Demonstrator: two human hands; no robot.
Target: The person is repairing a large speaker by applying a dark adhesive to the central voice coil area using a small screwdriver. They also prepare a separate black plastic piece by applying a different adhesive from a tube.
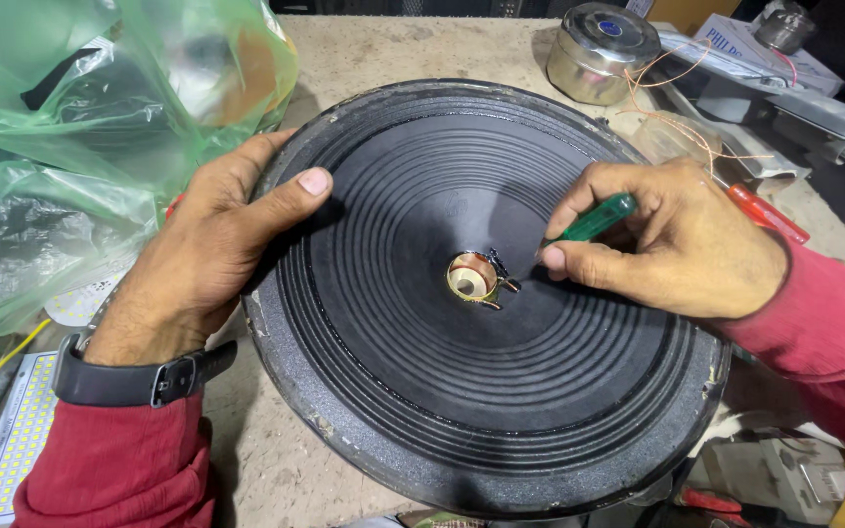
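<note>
A large round black speaker cone (pixel 481 391) with ribbed rings lies face up on the workbench. At its centre sits a small copper-coloured voice coil opening (pixel 472 278) with a bit of metal beside it. My left hand (pixel 217 244) grips the cone's left rim, thumb laid on the black surface. My right hand (pixel 677 240) rests on the cone's right side and holds a green-handled tool (pixel 594 220), its tip pointing toward the centre opening. Both sleeves are red, and the left wrist wears a dark watch.
A green plastic bag (pixel 100 117) bulges at the left. A round steel tin (pixel 599 49) stands at the back, with thin copper wire (pixel 677 122) and grey boxes to its right. A red-handled screwdriver (pixel 770 215) lies behind my right hand. A white LED panel (pixel 17 440) is at bottom left.
</note>
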